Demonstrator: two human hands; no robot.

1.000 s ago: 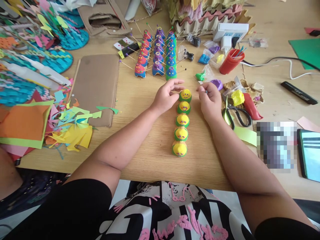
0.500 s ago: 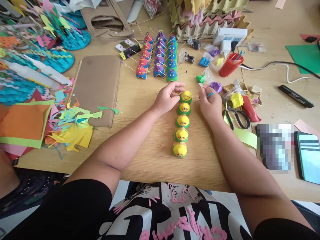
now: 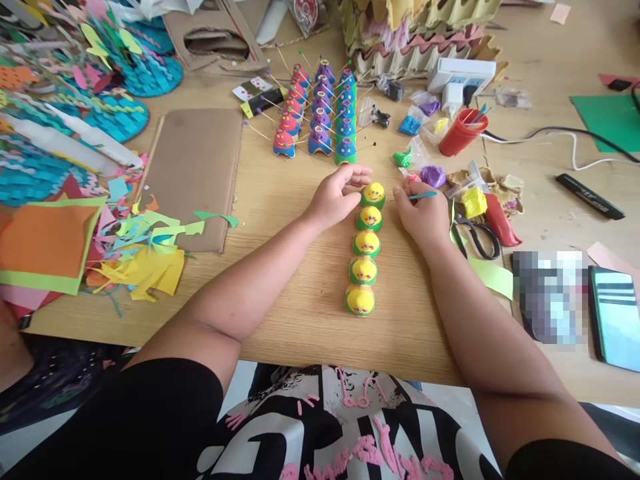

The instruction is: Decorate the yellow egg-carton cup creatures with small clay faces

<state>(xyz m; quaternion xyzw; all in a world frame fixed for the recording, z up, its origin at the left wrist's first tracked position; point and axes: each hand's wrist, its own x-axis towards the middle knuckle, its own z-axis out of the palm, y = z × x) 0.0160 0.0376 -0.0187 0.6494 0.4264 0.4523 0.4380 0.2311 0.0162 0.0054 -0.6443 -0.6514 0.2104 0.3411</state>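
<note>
The left hand [image 3: 337,191] curls loosely, fingers bent around the far end of the yellow-and-green egg-carton caterpillar [image 3: 367,244], which lies on the bench [image 3: 300,267] between both hands. The right hand [image 3: 425,213], forearm angled inward, pinches a blue stick [image 3: 423,195].

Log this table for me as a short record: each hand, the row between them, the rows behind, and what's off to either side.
left hand: open, beside the row's far end; contact unclear
right hand: holds a thin blue stick
centre row: five yellow-and-green smiling cups
rows behind: red figures, purple figures, blue-and-green figures
right side: red tub with sticks, scissors, yellow clay
left side: cardboard sheet, yellow paper scraps
</note>
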